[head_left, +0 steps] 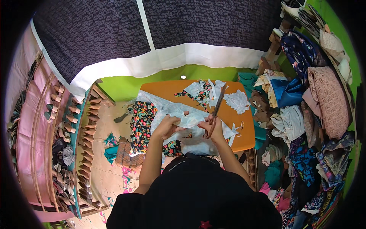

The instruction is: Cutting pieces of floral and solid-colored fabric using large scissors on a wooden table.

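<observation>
My left hand [167,128] is closed on the edge of a large piece of fabric [158,106]. Its pale underside faces up, and a dark floral print shows at the left and along the lower edge. There is a small hole in the pale side between my hands. My right hand [214,129] has the brown-handled scissors [218,102] in its grip, blades pointing up and away from me. Its fingertips also pinch the fabric's edge. The cloth spreads over an orange table [167,88] and hangs past its left side.
Fabric scraps [206,93] and a pile of pale offcuts [237,101] lie on the table's far half. Folded cloth [328,101] is heaped along the right wall. To the left stands a rack of shoe lasts [87,149]. Coloured scraps [127,177] litter the floor.
</observation>
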Motion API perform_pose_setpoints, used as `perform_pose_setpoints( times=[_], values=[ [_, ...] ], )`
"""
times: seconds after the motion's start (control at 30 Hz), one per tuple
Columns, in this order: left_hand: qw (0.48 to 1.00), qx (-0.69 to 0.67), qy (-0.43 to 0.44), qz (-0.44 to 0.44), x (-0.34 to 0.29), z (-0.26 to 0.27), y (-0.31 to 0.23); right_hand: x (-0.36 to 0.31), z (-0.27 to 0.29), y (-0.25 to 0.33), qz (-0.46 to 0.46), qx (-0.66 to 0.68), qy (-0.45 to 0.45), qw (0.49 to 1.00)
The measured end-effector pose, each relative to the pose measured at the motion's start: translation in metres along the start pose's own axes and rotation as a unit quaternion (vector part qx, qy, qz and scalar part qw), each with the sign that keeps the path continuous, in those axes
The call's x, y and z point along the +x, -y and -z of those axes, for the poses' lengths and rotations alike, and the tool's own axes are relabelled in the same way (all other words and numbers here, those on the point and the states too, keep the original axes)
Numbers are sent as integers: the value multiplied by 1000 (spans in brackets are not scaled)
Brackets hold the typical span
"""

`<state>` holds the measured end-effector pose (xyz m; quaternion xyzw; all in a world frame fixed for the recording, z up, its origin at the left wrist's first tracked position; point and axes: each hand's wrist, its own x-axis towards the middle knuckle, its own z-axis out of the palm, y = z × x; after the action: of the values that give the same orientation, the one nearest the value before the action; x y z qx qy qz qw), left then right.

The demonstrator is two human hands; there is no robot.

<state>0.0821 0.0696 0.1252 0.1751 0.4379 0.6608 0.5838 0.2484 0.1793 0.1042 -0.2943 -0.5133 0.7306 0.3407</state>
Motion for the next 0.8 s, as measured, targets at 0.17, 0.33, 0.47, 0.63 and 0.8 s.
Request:
perform_pose_setpoints(
  times=[0.17, 0.33, 0.47, 0.63, 0.8],
  values=[
    [996, 70, -48, -9, 4, -4, 0, 1, 9, 1, 28, -13, -12, 999],
    [994, 10, -96, -42, 8, -32, 14, -2, 3, -9, 63, 58, -57, 995],
    [989, 3, -132, -58, 21, -34, 54, -3, 5, -28, 53, 63, -74, 994],
    [984, -12, -169, -50, 28, -28, 64, -8, 7, -30, 16, -9, -58, 998],
    [987, -76, -136, -49, 29, -28, 57, -12, 4, -19, 10, 30, -62, 998]
  ],
)
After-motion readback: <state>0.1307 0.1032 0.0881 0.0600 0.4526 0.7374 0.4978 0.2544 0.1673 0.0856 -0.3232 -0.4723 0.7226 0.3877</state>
